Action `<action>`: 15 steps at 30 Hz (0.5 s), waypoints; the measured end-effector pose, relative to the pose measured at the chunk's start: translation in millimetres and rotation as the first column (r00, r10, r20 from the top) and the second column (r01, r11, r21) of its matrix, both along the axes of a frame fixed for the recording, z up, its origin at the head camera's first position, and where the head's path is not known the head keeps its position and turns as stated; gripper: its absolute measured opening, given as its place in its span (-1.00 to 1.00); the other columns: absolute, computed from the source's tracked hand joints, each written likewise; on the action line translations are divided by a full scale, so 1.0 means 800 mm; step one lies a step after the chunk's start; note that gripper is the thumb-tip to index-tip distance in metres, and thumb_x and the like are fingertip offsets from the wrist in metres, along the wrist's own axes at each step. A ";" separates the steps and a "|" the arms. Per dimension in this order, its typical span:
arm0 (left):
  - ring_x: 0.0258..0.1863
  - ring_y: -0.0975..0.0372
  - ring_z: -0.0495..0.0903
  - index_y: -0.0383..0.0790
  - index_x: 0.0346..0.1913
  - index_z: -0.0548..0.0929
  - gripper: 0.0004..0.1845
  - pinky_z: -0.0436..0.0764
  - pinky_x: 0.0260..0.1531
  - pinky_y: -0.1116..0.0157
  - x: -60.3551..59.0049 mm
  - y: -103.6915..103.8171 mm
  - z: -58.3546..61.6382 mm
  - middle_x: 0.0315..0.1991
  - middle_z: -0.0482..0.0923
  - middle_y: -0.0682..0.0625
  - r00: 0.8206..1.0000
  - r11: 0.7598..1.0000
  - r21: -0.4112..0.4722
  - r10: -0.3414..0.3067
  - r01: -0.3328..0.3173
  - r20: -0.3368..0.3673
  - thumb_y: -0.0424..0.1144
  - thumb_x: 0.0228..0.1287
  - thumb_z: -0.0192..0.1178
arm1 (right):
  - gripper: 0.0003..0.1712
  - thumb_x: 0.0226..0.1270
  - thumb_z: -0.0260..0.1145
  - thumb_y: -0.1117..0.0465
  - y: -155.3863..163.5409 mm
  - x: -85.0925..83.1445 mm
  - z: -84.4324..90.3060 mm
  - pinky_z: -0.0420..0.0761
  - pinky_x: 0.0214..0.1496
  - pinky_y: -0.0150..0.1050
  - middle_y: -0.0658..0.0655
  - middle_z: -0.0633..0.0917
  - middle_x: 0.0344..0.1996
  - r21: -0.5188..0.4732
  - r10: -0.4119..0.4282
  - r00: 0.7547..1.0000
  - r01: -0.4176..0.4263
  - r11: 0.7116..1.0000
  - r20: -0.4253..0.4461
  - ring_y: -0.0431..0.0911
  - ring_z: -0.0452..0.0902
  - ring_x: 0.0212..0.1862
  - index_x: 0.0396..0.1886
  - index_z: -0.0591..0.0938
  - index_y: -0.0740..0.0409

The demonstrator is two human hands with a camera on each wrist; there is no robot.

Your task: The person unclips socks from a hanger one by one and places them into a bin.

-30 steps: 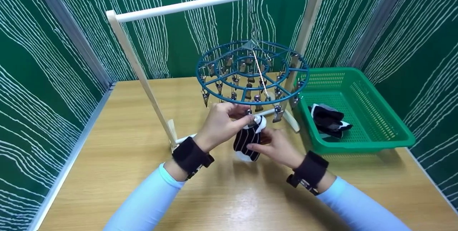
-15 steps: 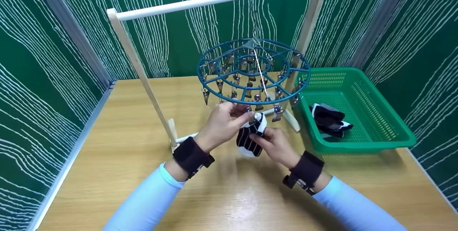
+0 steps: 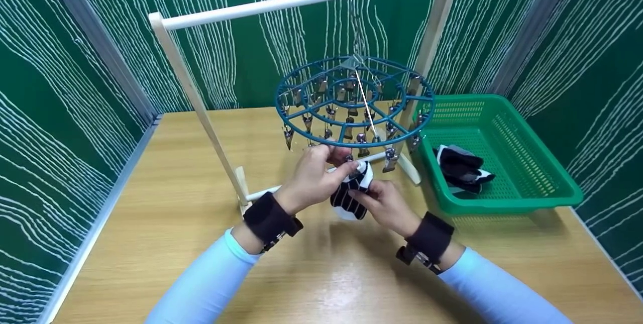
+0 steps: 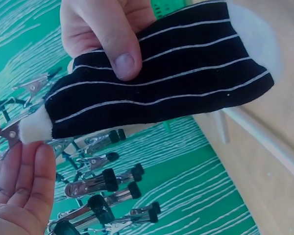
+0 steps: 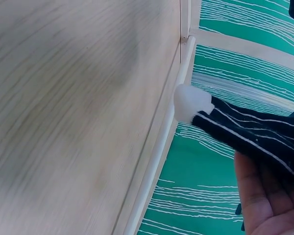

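Sock (image 3: 351,194) not clipped yet: my left hand (image 3: 312,176) pinches its white tip at a clip (image 3: 350,159) at the hanger's (image 3: 354,100) 6 o'clock rim, right hand (image 3: 384,204) grips its middle; more socks (image 3: 462,168) wait in the basket (image 3: 507,163).

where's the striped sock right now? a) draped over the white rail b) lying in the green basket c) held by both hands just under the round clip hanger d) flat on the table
c: the black striped sock is pinched between the left hand and the right hand, just below the blue round clip hanger; the green basket holds other dark socks.
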State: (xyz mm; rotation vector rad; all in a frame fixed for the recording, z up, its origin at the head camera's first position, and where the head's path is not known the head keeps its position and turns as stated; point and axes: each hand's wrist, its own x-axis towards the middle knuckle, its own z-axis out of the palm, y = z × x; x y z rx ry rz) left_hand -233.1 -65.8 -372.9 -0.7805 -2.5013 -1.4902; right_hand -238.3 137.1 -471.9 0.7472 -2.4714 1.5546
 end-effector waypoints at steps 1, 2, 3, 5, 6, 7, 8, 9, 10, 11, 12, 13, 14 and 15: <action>-0.01 -0.07 0.78 -0.50 0.08 0.73 -0.72 0.75 0.15 -0.03 0.000 0.000 0.000 -0.04 0.80 -0.30 1.000 1.000 0.003 0.000 0.000 -0.012 -0.32 0.51 0.36 | -0.87 0.48 0.42 0.40 0.000 0.000 0.000 0.75 -0.16 -0.40 0.39 0.86 -0.24 0.002 0.003 1.000 -0.003 1.000 0.002 0.23 0.86 -0.22 -0.19 0.79 0.46; -0.03 -0.07 0.78 -0.50 0.07 0.73 -0.73 0.75 0.14 -0.04 0.001 0.000 0.000 -0.06 0.80 -0.30 1.000 1.000 0.005 0.001 -0.001 -0.021 -0.33 0.51 0.36 | -0.87 0.48 0.42 0.40 -0.001 0.000 0.000 0.75 -0.15 -0.41 0.39 0.87 -0.24 0.003 0.006 1.000 -0.006 1.000 0.005 0.23 0.86 -0.21 -0.19 0.79 0.46; -0.04 -0.08 0.78 -0.50 0.05 0.73 -0.75 0.74 0.14 -0.06 0.001 0.000 -0.001 -0.07 0.80 -0.30 1.000 1.000 0.007 0.000 0.001 -0.029 -0.34 0.51 0.35 | -0.86 0.48 0.42 0.39 -0.001 0.001 0.000 0.76 -0.15 -0.40 0.39 0.87 -0.23 0.003 0.010 1.000 -0.010 1.000 0.003 0.23 0.86 -0.21 -0.19 0.79 0.46; -0.05 -0.07 0.78 -0.50 0.03 0.74 -0.77 0.74 0.13 -0.07 0.001 -0.001 -0.001 -0.10 0.81 -0.30 0.999 1.000 0.010 -0.002 0.002 -0.038 -0.34 0.52 0.34 | -0.86 0.48 0.42 0.39 -0.001 0.001 0.000 0.76 -0.16 -0.40 0.39 0.87 -0.25 0.009 0.008 1.000 -0.008 1.000 0.000 0.23 0.86 -0.21 -0.21 0.79 0.45; -0.06 -0.07 0.78 -0.50 0.02 0.74 -0.78 0.74 0.13 -0.08 0.001 -0.001 -0.001 -0.10 0.81 -0.29 0.999 1.000 0.012 -0.004 0.004 -0.042 -0.35 0.52 0.34 | -0.86 0.47 0.43 0.38 -0.001 0.002 0.000 0.76 -0.16 -0.39 0.39 0.86 -0.26 0.012 0.006 1.000 -0.006 1.000 -0.001 0.23 0.86 -0.22 -0.23 0.79 0.45; -0.06 -0.07 0.78 -0.49 0.01 0.74 -0.78 0.74 0.13 -0.07 0.001 -0.001 -0.001 -0.11 0.81 -0.29 0.999 1.000 0.013 -0.005 0.006 -0.042 -0.35 0.52 0.34 | -0.86 0.47 0.44 0.38 -0.001 0.002 -0.001 0.76 -0.17 -0.39 0.38 0.87 -0.26 0.011 0.006 1.000 -0.006 1.000 -0.001 0.23 0.86 -0.23 -0.24 0.80 0.44; -0.07 -0.07 0.78 -0.49 0.01 0.74 -0.79 0.74 0.13 -0.08 0.001 -0.002 -0.001 -0.12 0.81 -0.29 0.999 1.000 0.015 -0.008 0.009 -0.042 -0.35 0.53 0.33 | -0.85 0.47 0.44 0.37 -0.001 0.002 -0.001 0.77 -0.18 -0.37 0.38 0.87 -0.27 0.011 0.007 1.000 -0.007 1.000 -0.002 0.23 0.86 -0.23 -0.25 0.80 0.44; -0.08 -0.07 0.78 -0.49 0.01 0.74 -0.79 0.75 0.12 -0.08 0.000 -0.002 -0.001 -0.12 0.81 -0.29 0.999 1.000 0.018 -0.011 0.012 -0.046 -0.35 0.53 0.33 | -0.85 0.47 0.44 0.37 0.000 0.002 -0.001 0.78 -0.18 -0.35 0.38 0.86 -0.28 0.009 0.010 1.000 -0.010 1.000 0.002 0.24 0.86 -0.24 -0.25 0.80 0.44; -0.09 -0.07 0.78 -0.49 0.00 0.74 -0.79 0.76 0.11 -0.07 0.000 -0.002 -0.001 -0.13 0.80 -0.29 0.999 1.000 0.018 -0.013 0.014 -0.052 -0.35 0.53 0.33 | -0.85 0.48 0.44 0.37 0.000 0.002 -0.002 0.80 -0.19 -0.32 0.39 0.86 -0.28 0.004 0.016 1.000 -0.016 1.000 0.010 0.25 0.86 -0.25 -0.24 0.80 0.45; -0.10 -0.07 0.78 -0.49 0.00 0.74 -0.80 0.76 0.10 -0.07 0.000 -0.003 -0.001 -0.14 0.80 -0.29 0.998 1.000 0.020 -0.015 0.016 -0.057 -0.35 0.53 0.33 | -0.84 0.48 0.43 0.37 0.001 0.003 -0.002 0.82 -0.19 -0.29 0.39 0.86 -0.28 -0.001 0.023 1.000 -0.023 1.000 0.017 0.25 0.86 -0.25 -0.23 0.79 0.46; -0.11 -0.07 0.78 -0.50 -0.01 0.74 -0.80 0.77 0.08 -0.07 0.000 -0.003 -0.001 -0.15 0.80 -0.29 0.998 1.000 0.020 -0.018 0.020 -0.065 -0.36 0.53 0.33 | -0.84 0.49 0.43 0.37 0.002 0.003 -0.003 0.82 -0.19 -0.28 0.40 0.86 -0.28 -0.004 0.027 0.999 -0.027 1.000 0.027 0.26 0.86 -0.25 -0.22 0.79 0.46; -0.12 -0.06 0.78 -0.49 -0.02 0.75 -0.81 0.78 0.07 -0.06 0.000 -0.003 -0.001 -0.16 0.80 -0.28 0.997 1.000 0.017 -0.019 0.020 -0.072 -0.36 0.53 0.33 | -0.83 0.49 0.43 0.37 0.004 0.003 -0.004 0.83 -0.20 -0.27 0.41 0.86 -0.28 -0.007 0.034 0.999 -0.033 0.999 0.037 0.27 0.86 -0.25 -0.21 0.79 0.47; -0.14 -0.05 0.78 -0.49 -0.03 0.75 -0.81 0.78 0.05 -0.05 0.000 -0.004 -0.001 -0.17 0.80 -0.28 0.997 1.000 0.015 -0.020 0.021 -0.078 -0.36 0.52 0.33 | -0.83 0.49 0.42 0.38 0.005 0.004 -0.005 0.82 -0.20 -0.28 0.41 0.86 -0.28 -0.007 0.035 0.998 -0.034 0.999 0.043 0.27 0.86 -0.26 -0.21 0.79 0.48; -0.15 -0.04 0.78 -0.49 -0.04 0.75 -0.82 0.78 0.03 -0.01 0.000 -0.004 -0.001 -0.18 0.80 -0.27 0.996 1.000 0.010 -0.020 0.021 -0.085 -0.37 0.52 0.33 | -0.83 0.49 0.42 0.38 0.007 0.004 -0.006 0.82 -0.20 -0.30 0.41 0.86 -0.28 -0.008 0.037 0.998 -0.037 0.999 0.049 0.27 0.86 -0.26 -0.20 0.79 0.49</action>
